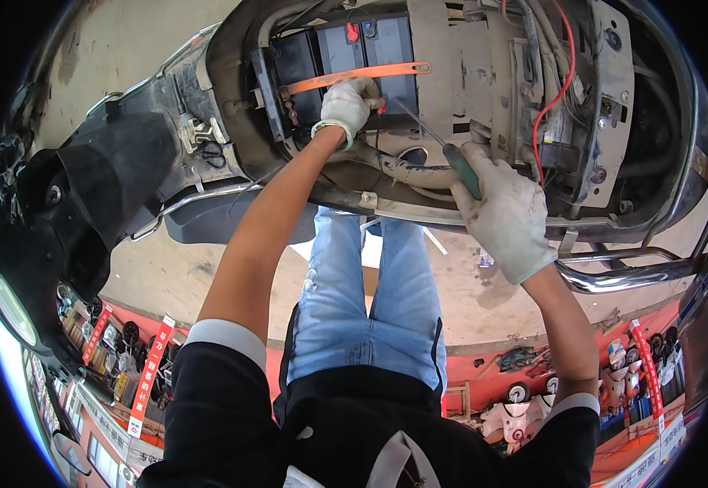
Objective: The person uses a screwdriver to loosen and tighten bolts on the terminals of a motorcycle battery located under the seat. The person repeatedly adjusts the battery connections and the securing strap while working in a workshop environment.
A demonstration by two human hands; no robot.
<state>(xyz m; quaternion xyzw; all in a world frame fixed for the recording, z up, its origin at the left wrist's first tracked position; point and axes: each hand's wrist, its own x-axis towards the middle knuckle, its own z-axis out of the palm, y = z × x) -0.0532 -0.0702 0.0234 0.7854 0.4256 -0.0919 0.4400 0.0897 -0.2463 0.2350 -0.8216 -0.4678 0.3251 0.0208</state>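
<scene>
White work gloves cover both my hands. My left hand (347, 104) is over the grey batteries (340, 50) in the open scooter body, its fingers curled and pinched at a small red terminal cap (382, 106). From there a thin dark wire hangs down. Just above the hand an orange strap (362, 77) crosses the batteries. My right hand (500, 195) is wrapped round the green handle of a screwdriver (464, 169). The metal shaft slants up and left toward my left hand, its tip apart from the fingers. Another red cap (352, 32) sits on the battery top farther away.
A red cable (561, 93) curves along the frame at right. Chrome rails (630, 275) run along the scooter's near side. The scooter's front end (69, 195) stands at left. Several boxed parts and wheels (519, 393) lie on red flooring behind me.
</scene>
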